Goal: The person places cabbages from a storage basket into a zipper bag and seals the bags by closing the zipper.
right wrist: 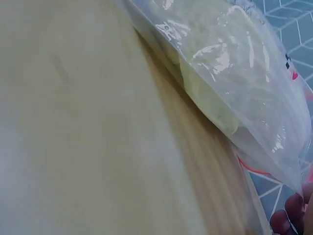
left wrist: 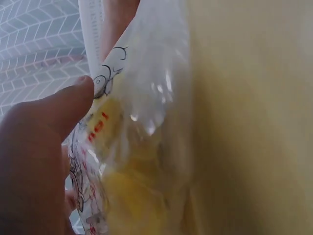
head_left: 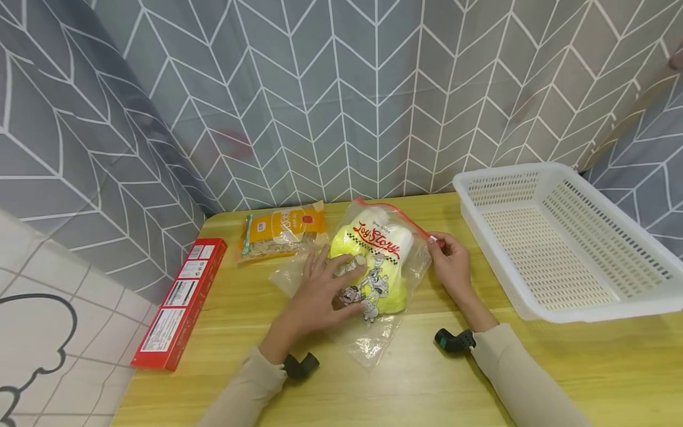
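Observation:
A clear zip bag (head_left: 373, 261) printed "Toy Story" lies on the table, with something yellow and white and soft-looking inside. Its red zip strip runs along the far edge. My left hand (head_left: 320, 290) rests spread over the left part of the bag, fingers fairly straight; in the left wrist view its thumb (left wrist: 63, 105) lies against the printed plastic. At the upper right corner, my right hand (head_left: 450, 264) pinches the end of the zip beside a small white slider (head_left: 433, 238). Only the right fingertips (right wrist: 293, 210) show in the right wrist view, at the bag's corner.
An orange food packet (head_left: 283, 230) lies behind the bag to the left. Along the table's left edge lies a long red box (head_left: 181, 302). A white slotted plastic basket (head_left: 496, 267) stands on the right. A grey patterned curtain (head_left: 347, 101) hangs behind the wooden table (head_left: 384, 391).

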`<state>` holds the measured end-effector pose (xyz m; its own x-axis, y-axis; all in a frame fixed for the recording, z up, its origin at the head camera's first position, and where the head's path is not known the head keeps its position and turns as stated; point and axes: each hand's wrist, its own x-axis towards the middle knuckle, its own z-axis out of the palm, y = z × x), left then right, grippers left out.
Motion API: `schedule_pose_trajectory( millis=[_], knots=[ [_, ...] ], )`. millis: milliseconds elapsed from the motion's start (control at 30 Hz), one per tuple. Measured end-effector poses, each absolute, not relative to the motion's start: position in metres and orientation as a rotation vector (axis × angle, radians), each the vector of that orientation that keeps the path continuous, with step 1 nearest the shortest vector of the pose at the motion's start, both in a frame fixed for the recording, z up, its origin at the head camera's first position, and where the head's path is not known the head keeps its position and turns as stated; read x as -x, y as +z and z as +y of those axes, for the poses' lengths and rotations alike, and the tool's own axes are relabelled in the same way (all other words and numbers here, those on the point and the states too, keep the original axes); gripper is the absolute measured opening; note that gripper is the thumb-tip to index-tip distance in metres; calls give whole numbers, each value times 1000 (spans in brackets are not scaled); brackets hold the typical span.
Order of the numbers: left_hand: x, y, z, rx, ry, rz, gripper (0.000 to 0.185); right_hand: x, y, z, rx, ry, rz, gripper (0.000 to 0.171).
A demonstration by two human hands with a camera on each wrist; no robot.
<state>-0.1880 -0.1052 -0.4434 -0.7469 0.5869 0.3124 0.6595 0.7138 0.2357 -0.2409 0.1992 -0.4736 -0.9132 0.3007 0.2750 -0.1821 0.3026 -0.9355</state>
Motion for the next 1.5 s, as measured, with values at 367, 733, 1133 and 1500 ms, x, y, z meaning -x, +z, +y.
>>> schedule_pose_trajectory(
  millis=[367,733,1133,1500],
  knots=[
    [174,-445,-84,982,-425,-2793,78,263,-474,214,30,1666,-2269,26],
    [162,-431,-78,1009,-372,-2812,75,250,-458,215,-77,1711,-2320,27],
    [187,-429,-111,795,-694,-2836,70,256,-475,218,-76,1796,-2266,31],
    [189,-431,-120,902,-821,-2963,74,259,-473,213,54,1846,-2098,35]
  ],
)
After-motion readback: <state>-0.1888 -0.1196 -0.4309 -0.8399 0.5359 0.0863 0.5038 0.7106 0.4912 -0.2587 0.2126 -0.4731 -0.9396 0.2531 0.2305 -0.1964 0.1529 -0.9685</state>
